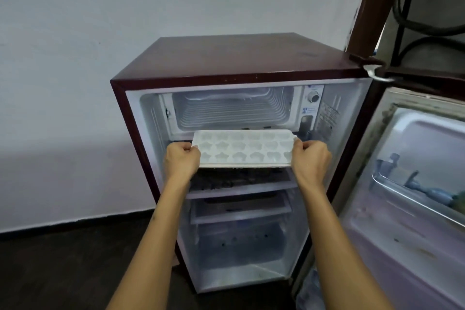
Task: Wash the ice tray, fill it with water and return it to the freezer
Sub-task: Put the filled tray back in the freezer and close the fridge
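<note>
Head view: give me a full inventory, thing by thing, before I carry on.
ice tray: one, white, held level in front of the freezer opening
fridge: one, dark maroon, against the wall, open
freezer compartment: one, white, top of the fridge interior
thermostat dial: one, grey, right of the freezer compartment
fridge door: one, swung open at right, items on its shelf too blurred to name
shelves: two, white, below the tray
left hand: grip on the tray's left end
right hand: grip on the tray's right end
</note>
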{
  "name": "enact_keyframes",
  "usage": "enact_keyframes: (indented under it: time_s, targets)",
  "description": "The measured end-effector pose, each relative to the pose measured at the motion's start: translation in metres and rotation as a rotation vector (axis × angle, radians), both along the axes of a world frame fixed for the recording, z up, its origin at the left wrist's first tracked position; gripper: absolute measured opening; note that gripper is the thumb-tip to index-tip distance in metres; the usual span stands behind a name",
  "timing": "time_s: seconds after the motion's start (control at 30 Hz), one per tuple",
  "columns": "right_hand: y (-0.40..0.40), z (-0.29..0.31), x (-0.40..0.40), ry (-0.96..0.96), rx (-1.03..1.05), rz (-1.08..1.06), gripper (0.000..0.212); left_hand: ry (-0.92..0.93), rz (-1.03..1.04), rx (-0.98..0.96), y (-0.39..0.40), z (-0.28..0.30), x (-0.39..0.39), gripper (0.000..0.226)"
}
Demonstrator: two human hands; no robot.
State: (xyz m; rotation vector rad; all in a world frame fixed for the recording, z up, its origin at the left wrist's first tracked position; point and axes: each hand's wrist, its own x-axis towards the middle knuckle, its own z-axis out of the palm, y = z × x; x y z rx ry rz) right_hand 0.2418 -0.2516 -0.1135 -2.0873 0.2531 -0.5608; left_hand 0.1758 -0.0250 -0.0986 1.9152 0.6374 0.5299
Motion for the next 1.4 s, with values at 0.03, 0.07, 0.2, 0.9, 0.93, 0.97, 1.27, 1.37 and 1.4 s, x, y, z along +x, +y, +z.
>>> enact_keyframes:
  time_s: [0.03, 0.07, 0.2, 0.9, 0.93, 0.97, 1.27, 1.37, 1.4]
  targets:
    - [0.004, -0.002, 0.012, -0.001, -0.002, 0.006, 0.046, 0.01, 0.005, 0.031, 0.004, 0.001, 0.012, 0.017]
    - [0.008, -0.003, 0.024, -0.002, -0.002, 0.015, 0.043, 0.025, 0.014, 0.064, 0.007, 0.002, 0.023, 0.018]
    - [0.022, -0.005, 0.068, -0.015, -0.024, 0.055, 0.036, 0.091, 0.034, 0.184, 0.02, 0.001, 0.062, 0.019]
    - [0.066, -0.003, 0.217, -0.014, -0.105, 0.208, 0.023, 0.186, 0.105, 0.374, 0.061, -0.003, 0.209, 0.047]
    - [0.067, -0.003, 0.222, -0.002, -0.109, 0.209, 0.024, 0.187, 0.11, 0.363, 0.062, -0.003, 0.21, 0.047]
    - [0.068, -0.003, 0.227, 0.001, -0.111, 0.212, 0.024, 0.187, 0.112, 0.36, 0.063, -0.004, 0.212, 0.047]
    - [0.072, -0.017, 0.241, 0.014, -0.221, 0.232, 0.026, 0.182, 0.127, 0.333, 0.058, -0.012, 0.213, 0.04]
    - [0.072, -0.02, 0.244, -0.002, -0.231, 0.237, 0.026, 0.183, 0.134, 0.322, 0.058, -0.016, 0.213, 0.042]
    - [0.072, -0.02, 0.244, -0.007, -0.233, 0.235, 0.026, 0.188, 0.136, 0.319, 0.058, -0.017, 0.213, 0.043]
